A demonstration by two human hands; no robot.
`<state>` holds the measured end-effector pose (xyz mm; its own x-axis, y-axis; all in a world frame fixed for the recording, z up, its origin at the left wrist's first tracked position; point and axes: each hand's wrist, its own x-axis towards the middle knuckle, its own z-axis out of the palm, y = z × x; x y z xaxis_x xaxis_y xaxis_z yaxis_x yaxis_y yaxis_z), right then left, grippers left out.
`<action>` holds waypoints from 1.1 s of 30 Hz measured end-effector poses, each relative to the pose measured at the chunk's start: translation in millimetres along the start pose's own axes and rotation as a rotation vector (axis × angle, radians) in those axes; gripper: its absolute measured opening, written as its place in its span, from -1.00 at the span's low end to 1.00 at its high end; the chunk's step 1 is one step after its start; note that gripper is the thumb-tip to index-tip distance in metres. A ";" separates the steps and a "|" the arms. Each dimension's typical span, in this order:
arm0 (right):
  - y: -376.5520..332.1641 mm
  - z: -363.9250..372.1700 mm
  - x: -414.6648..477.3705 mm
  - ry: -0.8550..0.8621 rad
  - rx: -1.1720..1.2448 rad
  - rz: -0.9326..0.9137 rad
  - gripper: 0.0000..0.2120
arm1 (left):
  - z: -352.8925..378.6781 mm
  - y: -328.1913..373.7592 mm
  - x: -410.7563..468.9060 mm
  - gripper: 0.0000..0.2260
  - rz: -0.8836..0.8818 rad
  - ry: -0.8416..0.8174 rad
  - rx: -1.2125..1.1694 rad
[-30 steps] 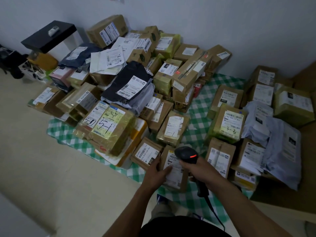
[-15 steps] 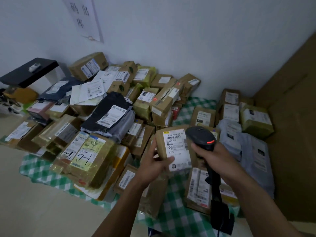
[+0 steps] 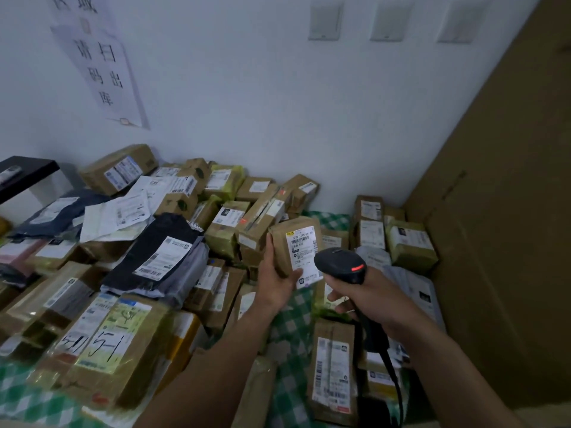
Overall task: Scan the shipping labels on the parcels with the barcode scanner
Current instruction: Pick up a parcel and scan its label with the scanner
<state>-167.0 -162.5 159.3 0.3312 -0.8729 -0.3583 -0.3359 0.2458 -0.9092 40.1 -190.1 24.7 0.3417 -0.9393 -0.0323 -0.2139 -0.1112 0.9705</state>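
**Person holds a small parcel up to a barcode scanner above a heap of packages**

A white wall (image 3: 247, 103) fills the background, with a tall brown cardboard panel (image 3: 509, 211) standing on the right. Below, a heap of brown boxes and mailer bags (image 3: 222, 230) covers a green-and-white checked cloth (image 3: 290, 322).

Two bare forearms reach in from the bottom edge. The left hand (image 3: 275, 282) is raised palm up over the middle of the heap. It grips a small brown cardboard parcel (image 3: 282, 242) from below, with the thumb across its lower front and the fingers wrapped up its left side.

The right hand (image 3: 367, 298) sits just beside it. Its fingers are curled tightly round the handle of a black handheld barcode scanner (image 3: 340, 264), whose head points up and left.

The parcel stands nearly upright, lifted clear of the heap. Its white shipping label (image 3: 302, 251) faces the camera, and the scanner head sits close to the label's lower right corner. A small red light (image 3: 357, 268) glows on the scanner.
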 end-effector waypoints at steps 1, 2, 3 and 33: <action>0.1 0.3 0.0 0.002 0.004 0.009 -0.85 | 1.7 -2.2 2.0 0.09 0.009 0.002 0.005; 0.0 0.5 -0.4 0.005 0.009 0.014 -0.86 | 2.8 -4.9 4.0 0.08 0.011 0.003 0.013; -0.5 0.4 -0.7 0.005 0.014 0.015 -0.86 | 3.6 -6.0 5.4 0.06 0.009 0.005 0.028; 19.3 -91.5 108.9 0.167 0.074 0.086 -0.70 | 57.3 43.7 109.3 -0.40 -0.356 -0.078 -0.164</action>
<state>-218.1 -291.5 122.1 0.1515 -0.9036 -0.4008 -0.2886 0.3473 -0.8922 15.6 -316.2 49.8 0.2963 -0.8737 -0.3858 0.0570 -0.3870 0.9203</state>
